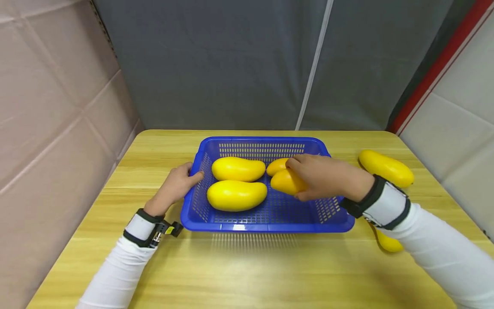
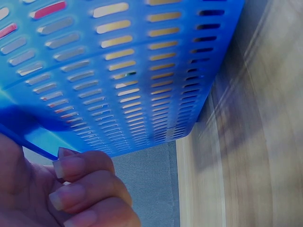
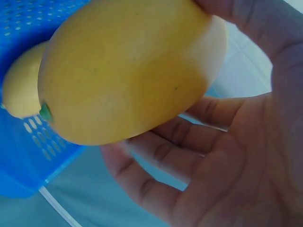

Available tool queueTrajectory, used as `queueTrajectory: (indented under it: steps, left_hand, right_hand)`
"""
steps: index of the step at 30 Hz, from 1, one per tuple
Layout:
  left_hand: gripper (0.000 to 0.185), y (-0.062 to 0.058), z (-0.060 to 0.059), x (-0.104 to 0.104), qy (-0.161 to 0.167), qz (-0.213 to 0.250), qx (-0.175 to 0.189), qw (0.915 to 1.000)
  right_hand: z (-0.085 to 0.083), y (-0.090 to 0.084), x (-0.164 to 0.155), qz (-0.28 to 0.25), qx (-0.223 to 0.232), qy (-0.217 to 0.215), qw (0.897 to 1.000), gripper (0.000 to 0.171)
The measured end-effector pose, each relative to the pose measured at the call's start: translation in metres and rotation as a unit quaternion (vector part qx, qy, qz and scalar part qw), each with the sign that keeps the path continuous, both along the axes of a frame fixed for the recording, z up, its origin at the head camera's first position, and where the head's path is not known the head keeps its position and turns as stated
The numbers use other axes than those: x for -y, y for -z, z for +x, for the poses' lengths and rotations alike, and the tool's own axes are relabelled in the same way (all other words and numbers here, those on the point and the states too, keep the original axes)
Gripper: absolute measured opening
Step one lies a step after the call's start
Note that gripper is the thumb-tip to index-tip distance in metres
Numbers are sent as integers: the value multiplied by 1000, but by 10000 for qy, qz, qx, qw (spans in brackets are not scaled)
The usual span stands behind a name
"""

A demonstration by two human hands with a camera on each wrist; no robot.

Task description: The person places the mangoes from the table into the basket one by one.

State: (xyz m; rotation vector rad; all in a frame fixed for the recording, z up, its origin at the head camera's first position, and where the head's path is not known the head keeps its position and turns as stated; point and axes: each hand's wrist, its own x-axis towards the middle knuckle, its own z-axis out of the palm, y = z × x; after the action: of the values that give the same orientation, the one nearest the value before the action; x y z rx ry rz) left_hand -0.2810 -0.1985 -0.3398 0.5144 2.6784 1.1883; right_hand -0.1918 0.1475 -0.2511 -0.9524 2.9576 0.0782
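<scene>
A blue plastic basket (image 1: 266,227) with slotted walls stands on the table. My left hand (image 1: 175,185) grips its left rim, thumb inside and fingers outside; the left wrist view shows those curled fingers (image 2: 97,184) beside the slotted wall. Over the basket's right half, my right hand (image 1: 324,176) holds an orange-yellow mango (image 1: 285,182), whose green stem end shows in the right wrist view. Just behind it lies a similar mango (image 1: 276,166), partly covered. Two larger yellow mangoes (image 1: 237,195) lie side by side in the basket's left half.
Right of the basket, a yellow mango (image 1: 387,168) lies on the wooden table (image 1: 247,274). Another yellow fruit (image 1: 389,241) nearer the front is partly hidden by my right forearm. A grey curtain (image 1: 216,64) hangs behind the table, with pale walls at both sides.
</scene>
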Motion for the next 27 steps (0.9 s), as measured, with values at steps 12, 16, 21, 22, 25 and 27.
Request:
queueTrajectory:
  steps: [12,16,21,22,25,27]
  left_hand:
    - [36,2,-1,0,-21,-3,-8,10000]
    - [37,1,-2,0,-14,-3,-23,10000]
    - [36,1,-2,0,3,12,-9,10000]
    - [36,1,-2,1,3,11,-5,10000]
    - [36,2,-2,1,-1,13,7,10000]
    - [36,2,-1,0,-5,11,11,10000]
  right_hand:
    - [-12,25,9,421,181,476,9978,60]
    - [-15,29,12,499,254,583,9967,60]
    - [-17,35,17,644,373,752,9944,57]
    - [-18,36,18,673,376,764,9941,56]
    - [-20,39,21,815,414,855,9921,56]
    - [-21,41,23,882,443,910,9909,57]
